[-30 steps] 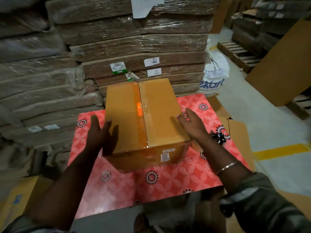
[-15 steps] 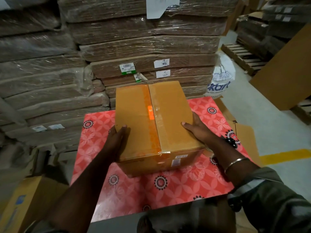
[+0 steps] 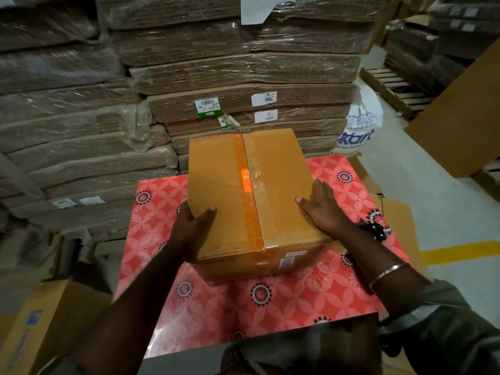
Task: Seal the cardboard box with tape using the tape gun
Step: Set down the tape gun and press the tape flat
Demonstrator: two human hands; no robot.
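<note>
The cardboard box [image 3: 270, 190] sits on the table [image 3: 284, 301], a smooth brown rectangular carton with crisp edges, its two top flaps meeting along a centre seam. A glossy strip of clear tape [image 3: 250, 212] runs the length of that seam and folds down over the near edge, showing an orange tint and faint wrinkles, with a brighter orange patch near the middle. A small white label is stuck on the near side face.

My left hand [image 3: 193, 226] grips the box at its left near corner: the thumb lies across the top panel while the fingers curl down the left wall. My right hand [image 3: 323, 209] lies flat on the right part of the top, fingers straight and spread, reaching to the right edge; it presses rather than clasps. A thin metal bangle [image 3: 388, 273] circles that wrist above a rumpled grey-green sleeve [image 3: 446, 320].

The table is covered with a slick red sheet printed with pale petal shapes and black ringed flowers. A dark, shiny object [image 3: 374, 230] sits at its right edge, just beside my right wrist; I cannot tell what it is.

Behind the table rise stacks of flat corrugated sheets [image 3: 243, 77], bundled in crinkled plastic wrap and tagged with paper labels. A white plastic bag [image 3: 359, 131] slumps to the right of them, and a wooden pallet [image 3: 392, 90] lies on the pale floor beyond.
</note>
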